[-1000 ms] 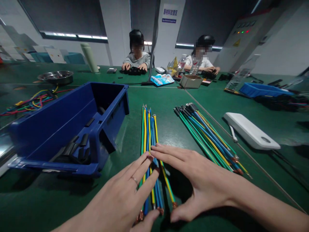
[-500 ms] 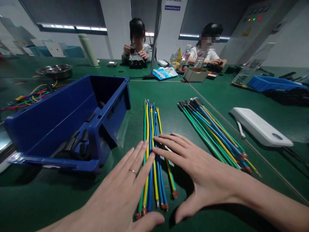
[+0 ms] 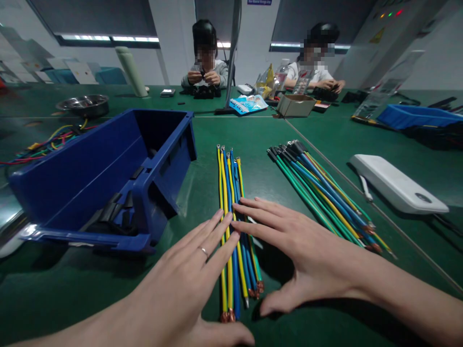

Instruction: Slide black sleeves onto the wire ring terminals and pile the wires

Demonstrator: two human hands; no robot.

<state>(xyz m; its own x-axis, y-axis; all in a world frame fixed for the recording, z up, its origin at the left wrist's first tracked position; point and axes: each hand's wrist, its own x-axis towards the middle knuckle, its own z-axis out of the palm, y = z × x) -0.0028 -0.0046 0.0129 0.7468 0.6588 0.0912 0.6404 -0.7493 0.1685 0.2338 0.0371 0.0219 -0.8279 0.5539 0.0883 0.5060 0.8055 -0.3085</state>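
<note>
A bunch of several short wires (image 3: 230,180), yellow, blue and green with bare copper ends, lies lengthwise on the green table in front of me. My left hand (image 3: 188,274) lies flat with fingers stretched out, its fingertips resting on the left side of the bunch. My right hand (image 3: 292,246) is also flat and spread, its fingers over the right side of the bunch and its thumb near the copper ends. Both hands press the wires together between them. Neither hand grips anything.
A blue plastic bin (image 3: 104,178) with black sleeves inside stands at the left. A second bundle of wires (image 3: 321,197) lies to the right, then a white power bank (image 3: 398,183). Two people sit across the table. Loose coloured wires (image 3: 47,142) and a steel bowl (image 3: 83,103) lie far left.
The wires have been pushed closer together into a tighter bunch, and both hands have shifted slightly towards each other. The view has tilted down a little.
</note>
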